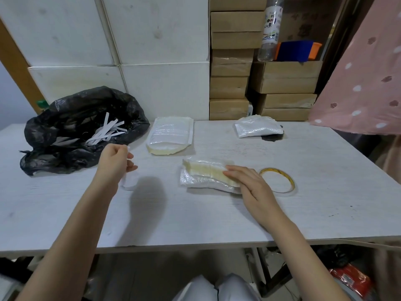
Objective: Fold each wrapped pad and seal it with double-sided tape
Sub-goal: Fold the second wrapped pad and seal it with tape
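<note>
A folded wrapped pad [201, 175] lies mid-table, its yellowish layered edge facing up. My right hand [247, 182] presses on the pad's right end with straight fingers. My left hand [116, 158] hovers near the black bag and pinches a thin white backing strip [128, 183] that loops down to the table. A roll of double-sided tape [280, 181] lies flat just right of my right hand. A stack of flat wrapped pads [170, 135] sits behind the folded one. A folded pad [258, 127] rests at the back right.
An open black plastic bag [76, 131] holding several white paper strips sits at the table's left. Cardboard boxes [232, 68] are stacked behind the white table [195, 218]. A pink dotted cloth [366, 83] hangs at the right. A dark stain marks the table near the far pad.
</note>
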The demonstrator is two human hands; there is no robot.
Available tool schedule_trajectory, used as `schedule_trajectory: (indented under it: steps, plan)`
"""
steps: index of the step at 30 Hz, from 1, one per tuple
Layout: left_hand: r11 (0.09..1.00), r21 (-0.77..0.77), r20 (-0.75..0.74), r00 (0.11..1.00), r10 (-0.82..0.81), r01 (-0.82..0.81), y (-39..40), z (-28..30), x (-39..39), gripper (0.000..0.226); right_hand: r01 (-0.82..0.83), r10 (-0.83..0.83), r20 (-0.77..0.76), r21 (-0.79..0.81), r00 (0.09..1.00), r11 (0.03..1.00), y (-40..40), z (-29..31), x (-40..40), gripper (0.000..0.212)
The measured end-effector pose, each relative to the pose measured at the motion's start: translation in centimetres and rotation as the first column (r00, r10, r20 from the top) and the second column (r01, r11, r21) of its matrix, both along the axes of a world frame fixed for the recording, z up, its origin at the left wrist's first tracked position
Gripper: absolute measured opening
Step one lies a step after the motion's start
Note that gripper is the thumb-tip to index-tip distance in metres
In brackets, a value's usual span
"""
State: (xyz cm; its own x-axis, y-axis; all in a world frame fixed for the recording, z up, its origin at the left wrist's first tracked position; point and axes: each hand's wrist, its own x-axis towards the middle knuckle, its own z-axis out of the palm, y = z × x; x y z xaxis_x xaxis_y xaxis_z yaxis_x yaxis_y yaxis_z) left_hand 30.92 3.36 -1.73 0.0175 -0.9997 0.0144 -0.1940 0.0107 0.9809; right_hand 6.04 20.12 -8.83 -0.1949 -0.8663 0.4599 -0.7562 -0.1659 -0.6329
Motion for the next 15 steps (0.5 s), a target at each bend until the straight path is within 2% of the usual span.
schedule_trajectory:
  steps: [3,7,9,12,15]
  plan:
    - [0.998,-0.068,0.248,0.969,0.009,0.008,-0.5,-0.5,-0.3,0.018,-0.023,0.023,0.151,0.001,0.988,1.0,0.3,0.3,0.1,0.043]
    - [0.996,0.021,0.399,0.913,-0.088,0.087,-0.6,-1.2,-0.9,0.026,-0.057,0.053,0.275,0.005,0.96,0.998,0.4,0.7,0.3,0.039]
    - [0.989,0.062,0.416,0.898,-0.146,0.132,-0.5,-1.5,-1.2,0.029,-0.091,0.085,0.352,0.001,0.932,0.996,0.4,0.8,0.3,0.038]
    - [0.98,0.129,0.331,0.925,-0.186,0.152,-0.2,-1.8,-1.2,0.032,-0.127,0.119,0.416,-0.009,0.901,0.992,0.4,1.0,0.3,0.036]
    - [0.978,0.099,0.348,0.914,-0.206,0.183,-0.3,-2.2,-0.7,0.05,-0.151,0.142,0.444,-0.015,0.885,0.988,0.3,1.2,0.2,0.035]
